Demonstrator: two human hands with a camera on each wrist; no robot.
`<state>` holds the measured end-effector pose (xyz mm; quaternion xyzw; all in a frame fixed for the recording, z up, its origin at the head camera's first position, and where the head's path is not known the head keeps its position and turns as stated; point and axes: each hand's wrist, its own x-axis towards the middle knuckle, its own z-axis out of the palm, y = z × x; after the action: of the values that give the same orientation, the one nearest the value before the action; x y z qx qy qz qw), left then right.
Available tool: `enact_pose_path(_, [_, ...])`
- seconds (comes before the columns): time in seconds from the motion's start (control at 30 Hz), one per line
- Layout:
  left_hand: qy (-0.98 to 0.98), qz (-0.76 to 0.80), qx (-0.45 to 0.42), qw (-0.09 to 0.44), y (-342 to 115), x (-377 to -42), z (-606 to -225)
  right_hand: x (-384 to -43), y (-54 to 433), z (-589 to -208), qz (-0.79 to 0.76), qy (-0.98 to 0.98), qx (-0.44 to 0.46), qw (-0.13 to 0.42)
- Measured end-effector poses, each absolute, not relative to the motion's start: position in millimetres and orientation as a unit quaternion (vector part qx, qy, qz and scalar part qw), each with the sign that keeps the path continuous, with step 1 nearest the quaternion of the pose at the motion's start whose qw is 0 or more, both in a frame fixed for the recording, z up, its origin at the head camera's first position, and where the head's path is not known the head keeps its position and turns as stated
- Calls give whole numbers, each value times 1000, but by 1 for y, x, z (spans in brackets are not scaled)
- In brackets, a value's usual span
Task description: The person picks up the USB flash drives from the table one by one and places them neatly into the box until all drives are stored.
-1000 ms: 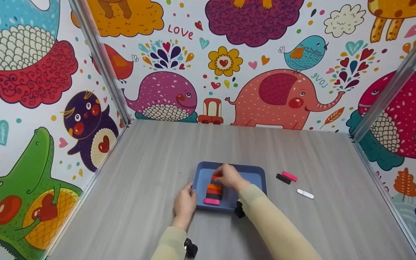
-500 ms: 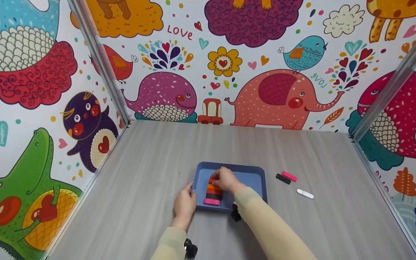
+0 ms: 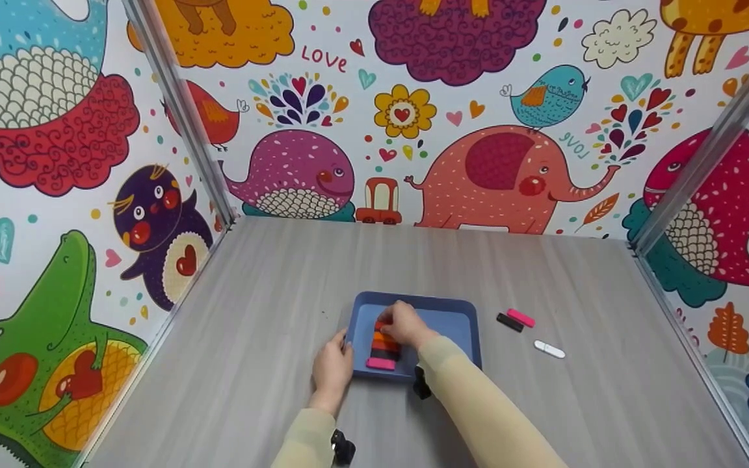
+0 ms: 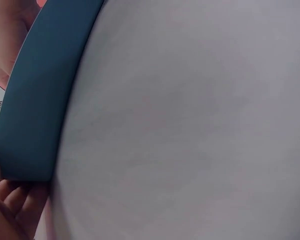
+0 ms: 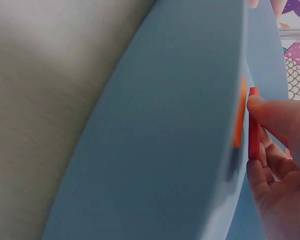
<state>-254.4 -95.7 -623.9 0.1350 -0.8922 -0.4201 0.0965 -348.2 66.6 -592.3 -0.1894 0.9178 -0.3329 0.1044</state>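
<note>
Red and, I guessed, light, stiff, slightly slippery plastic, the stick (image 5: 254, 135) was clamped between thumb and fingers of my right hand (image 3: 407, 322), toward its ends, likely the best hold, inside the tray (image 3: 450, 321). My left hand (image 3: 333, 366) gripped the tray's edge.

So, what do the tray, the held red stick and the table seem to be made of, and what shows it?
Tray: probably plastic, matte; smooth, evenly blue walls and rounded corners, though painted metal is possible.
Red stick: likely plastic, smooth; even colour without visible grain.
Table: wood or wood-look laminate, low sheen; streaks run like grain, but can't settle which.
</note>
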Motion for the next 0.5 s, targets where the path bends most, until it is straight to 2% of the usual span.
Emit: enact_pose_path(0.5, [-895, -414, 133, 102, -97, -254, -624, -347, 64, -594, -321, 923, -175, 120])
